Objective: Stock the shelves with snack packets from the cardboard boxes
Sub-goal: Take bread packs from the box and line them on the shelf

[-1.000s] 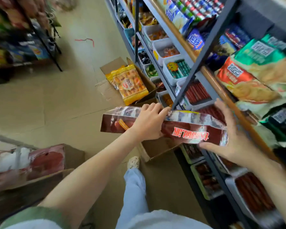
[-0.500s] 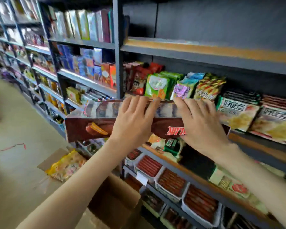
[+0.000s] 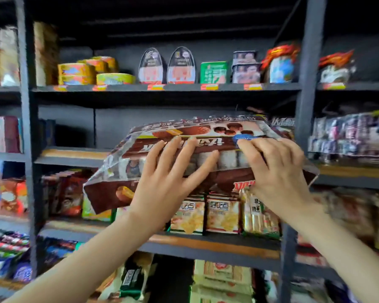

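A: Hands?
B: Left hand [image 3: 169, 182] has its fingers spread flat on the brown snack packet [image 3: 225, 159], thumb hidden. Right hand [image 3: 278, 171] grips it, fingers bent over the top, thumb at the lower edge.
A: Packet where?
B: Held up, tilted, left end lower, in front of the middle shelf [image 3: 74, 153]. Cracker packets [image 3: 219, 213] sit one shelf down behind it, tins [image 3: 114, 78] up top.

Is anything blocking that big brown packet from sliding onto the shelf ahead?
Nothing visible does. The brown packet, under the left hand and gripped by the right hand, faces an open bay; the shelf beside it is bare board.
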`<state>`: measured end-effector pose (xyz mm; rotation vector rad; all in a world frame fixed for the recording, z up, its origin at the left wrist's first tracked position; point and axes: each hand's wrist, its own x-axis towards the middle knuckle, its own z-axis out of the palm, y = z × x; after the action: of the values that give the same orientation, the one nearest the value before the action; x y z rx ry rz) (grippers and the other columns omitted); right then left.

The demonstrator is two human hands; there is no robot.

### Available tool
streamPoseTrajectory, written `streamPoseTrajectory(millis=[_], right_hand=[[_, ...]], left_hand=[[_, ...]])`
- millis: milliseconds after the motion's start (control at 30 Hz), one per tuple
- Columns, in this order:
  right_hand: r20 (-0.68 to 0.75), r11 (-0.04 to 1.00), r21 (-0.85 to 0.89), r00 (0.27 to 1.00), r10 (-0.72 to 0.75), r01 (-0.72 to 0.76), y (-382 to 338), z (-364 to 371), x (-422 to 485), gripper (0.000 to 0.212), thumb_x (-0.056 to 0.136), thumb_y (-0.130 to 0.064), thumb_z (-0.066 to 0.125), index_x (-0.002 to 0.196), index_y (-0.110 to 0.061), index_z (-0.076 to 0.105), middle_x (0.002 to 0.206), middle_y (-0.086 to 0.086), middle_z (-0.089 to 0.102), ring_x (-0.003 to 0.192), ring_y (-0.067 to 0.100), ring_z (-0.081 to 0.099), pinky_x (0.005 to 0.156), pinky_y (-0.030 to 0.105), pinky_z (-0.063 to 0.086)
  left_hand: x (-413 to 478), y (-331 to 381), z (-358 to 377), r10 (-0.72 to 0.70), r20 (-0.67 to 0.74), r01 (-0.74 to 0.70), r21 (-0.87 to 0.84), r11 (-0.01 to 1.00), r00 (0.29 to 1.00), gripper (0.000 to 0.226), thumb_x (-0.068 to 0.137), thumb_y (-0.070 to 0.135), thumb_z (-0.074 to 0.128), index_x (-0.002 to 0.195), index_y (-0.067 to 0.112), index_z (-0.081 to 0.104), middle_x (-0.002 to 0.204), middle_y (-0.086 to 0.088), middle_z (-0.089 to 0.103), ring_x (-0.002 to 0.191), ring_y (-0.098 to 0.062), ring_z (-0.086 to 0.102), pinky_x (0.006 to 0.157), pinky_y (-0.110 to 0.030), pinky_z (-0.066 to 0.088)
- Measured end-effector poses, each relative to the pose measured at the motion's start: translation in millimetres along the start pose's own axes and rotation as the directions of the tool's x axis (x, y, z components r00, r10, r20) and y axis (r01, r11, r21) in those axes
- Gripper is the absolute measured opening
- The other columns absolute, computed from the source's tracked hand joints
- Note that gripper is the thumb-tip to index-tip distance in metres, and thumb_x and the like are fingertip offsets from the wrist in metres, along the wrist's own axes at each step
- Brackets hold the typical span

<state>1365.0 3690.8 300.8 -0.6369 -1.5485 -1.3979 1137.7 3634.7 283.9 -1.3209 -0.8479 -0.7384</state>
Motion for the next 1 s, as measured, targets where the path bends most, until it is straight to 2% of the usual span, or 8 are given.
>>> streamPoseTrajectory(millis=[167, 333, 433, 533, 600, 733, 833, 1000], right_hand=[[0.088, 0.997, -0.057, 0.995, 0.048, -0.043, 77, -7, -32, 0.085, 0.058, -0.002, 0.084, 0.130, -0.009, 0.041, 0.118, 0.009, 0.041, 0.111, 0.026, 0.043, 0.101, 0.038, 0.023], [0.013, 1.000, -0.018, 1.000, 0.014, -0.013, 107, 2, -43, 0.061, 0.079, 0.000, 0.064, 0.134, -0.008, 0.040, 0.122, 0.007, 0.042, 0.116, 0.025, 0.045, 0.102, 0.040, 0.028], [-0.057, 1.000, -0.028, 0.998, -0.013, 0.011, 108, 11, -44, 0.043, 0.093, -0.003, 0.043, 0.136, -0.008, 0.041, 0.122, 0.007, 0.043, 0.116, 0.024, 0.046, 0.103, 0.040, 0.030], [-0.129, 1.000, -0.027, 0.991, -0.016, 0.012, 92, 23, -34, 0.038, 0.099, -0.005, 0.036, 0.135, -0.009, 0.045, 0.119, 0.006, 0.050, 0.113, 0.023, 0.048, 0.103, 0.039, 0.031], [-0.138, 1.000, 0.007, 0.990, -0.023, 0.024, 84, 38, -20, 0.039, 0.098, -0.003, 0.032, 0.135, -0.008, 0.045, 0.116, 0.008, 0.055, 0.112, 0.024, 0.049, 0.102, 0.040, 0.031], [-0.006, 0.998, 0.061, 1.000, -0.031, 0.031, 77, 85, 4, 0.055, 0.086, 0.000, 0.052, 0.139, -0.005, 0.041, 0.122, 0.013, 0.055, 0.116, 0.029, 0.050, 0.104, 0.043, 0.030], [0.235, 0.997, 0.076, 0.972, -0.015, -0.003, 73, 118, 15, 0.081, 0.069, 0.003, 0.069, 0.143, -0.005, 0.038, 0.127, 0.013, 0.052, 0.120, 0.029, 0.047, 0.108, 0.044, 0.030], [0.361, 0.998, 0.029, 0.931, 0.047, -0.062, 76, 157, 26, 0.102, 0.055, 0.003, 0.077, 0.147, -0.012, 0.035, 0.137, 0.012, 0.050, 0.127, 0.029, 0.044, 0.111, 0.043, 0.023]], left_hand=[[54, 57, 35, 0.071, -0.056, -0.075, -0.077, 0.994, 0.996, 0.047, 0.097, 0.001, 0.031, 0.135, 0.018, 0.052, 0.130, -0.024, 0.056, 0.111, -0.041, 0.057, 0.095, -0.052, 0.041], [74, 78, 62, 0.083, -0.036, -0.086, -0.078, 0.993, 0.996, 0.051, 0.096, 0.000, 0.024, 0.139, 0.017, 0.044, 0.133, -0.030, 0.051, 0.114, -0.045, 0.053, 0.096, -0.055, 0.038], [70, 77, 74, 0.096, -0.068, -0.100, -0.051, 0.994, 0.993, 0.053, 0.090, 0.000, 0.044, 0.140, 0.017, 0.041, 0.135, -0.031, 0.047, 0.116, -0.046, 0.048, 0.097, -0.057, 0.037], [62, 55, 80, 0.120, -0.099, -0.118, 0.030, 0.993, 0.988, 0.076, 0.073, 0.008, 0.077, 0.139, 0.017, 0.042, 0.135, -0.030, 0.045, 0.117, -0.046, 0.047, 0.098, -0.056, 0.037], [57, 38, 87, 0.112, -0.104, -0.106, 0.067, 0.992, 0.988, 0.078, 0.070, 0.012, 0.081, 0.138, 0.017, 0.042, 0.136, -0.030, 0.043, 0.117, -0.046, 0.047, 0.097, -0.056, 0.037], [52, 10, 112, 0.110, -0.035, -0.106, 0.087, 0.991, 0.993, 0.056, 0.087, 0.006, 0.052, 0.140, 0.019, 0.042, 0.136, -0.032, 0.044, 0.113, -0.047, 0.047, 0.093, -0.056, 0.037], [54, -10, 142, 0.128, 0.078, -0.131, 0.034, 0.991, 0.989, 0.060, 0.085, 0.004, 0.037, 0.142, 0.022, 0.039, 0.136, -0.033, 0.045, 0.111, -0.046, 0.048, 0.092, -0.054, 0.036], [73, -30, 199, 0.159, 0.189, -0.135, -0.134, 0.982, 0.969, 0.088, 0.063, 0.011, 0.074, 0.142, 0.026, 0.037, 0.133, -0.028, 0.049, 0.109, -0.041, 0.050, 0.087, -0.049, 0.044]])
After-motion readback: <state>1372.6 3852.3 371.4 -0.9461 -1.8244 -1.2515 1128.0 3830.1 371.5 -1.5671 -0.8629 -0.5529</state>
